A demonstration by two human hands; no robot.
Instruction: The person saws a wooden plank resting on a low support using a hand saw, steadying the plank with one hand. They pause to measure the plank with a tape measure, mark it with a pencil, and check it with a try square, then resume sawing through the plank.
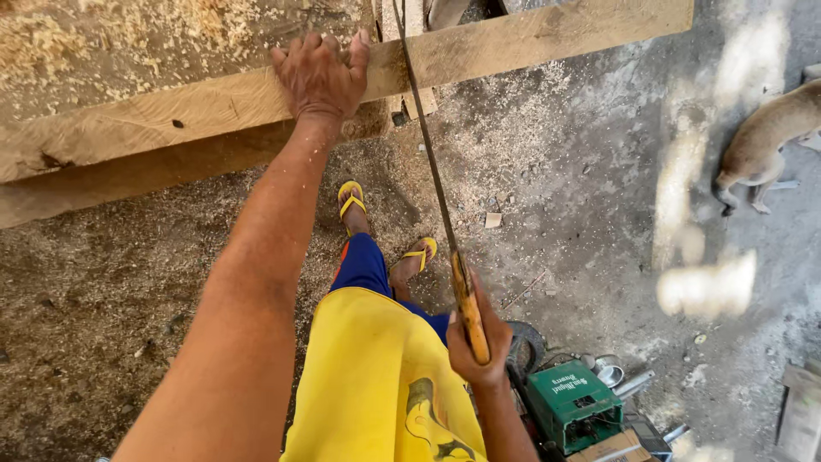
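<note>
My left hand (321, 75) rests flat on a long wooden beam (205, 107) that runs across the top of the head view, fingers spread over its upper edge. My right hand (475, 342) grips the wooden handle of a hand saw (432, 162). Its thin dark blade reaches up from the handle and meets the beam just right of my left hand. Sawdust covers the surface behind the beam. My feet in yellow sandals (351, 198) stand below the beam.
A green machine (571, 404) with metal parts sits on the ground at the lower right. A tan dog (765, 137) stands at the right edge. Sawdust and wood chips (492, 220) litter the concrete floor. Boards (800, 411) lie at the far lower right.
</note>
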